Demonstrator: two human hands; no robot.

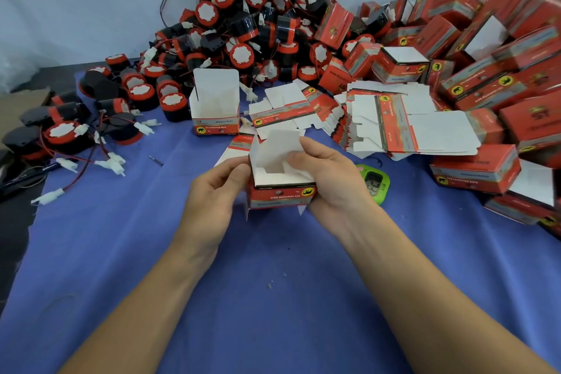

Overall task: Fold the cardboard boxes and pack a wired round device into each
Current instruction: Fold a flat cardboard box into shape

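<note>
Covering nearly the whole view is the blue-clothed bench (273, 297), and the far side of it is buried in stuff. Back centre there's a big pile of round devices (239, 24): black bodies, red rims, white faces, with red and black wires and white plugs trailing off to the left. Far right is a heap of made-up red boxes (485, 76), tumbled every which way. Just in front of that sits a fanned stack of flat blanks (391, 124), white insides up.

Both hands are near the middle of the bench with a half-folded box (282, 191) held between them, open top facing up. The left hand (212, 194) grips the box's left wall, fingers curled onto the edge. The right hand (331, 182) wraps round the right side, thumb on a white flap tilted over the opening.

Another open box (215, 112) stands upright just beyond, lid flap up. A small green gadget (379, 184) peeks out behind the right hand, can't tell what it is.
</note>
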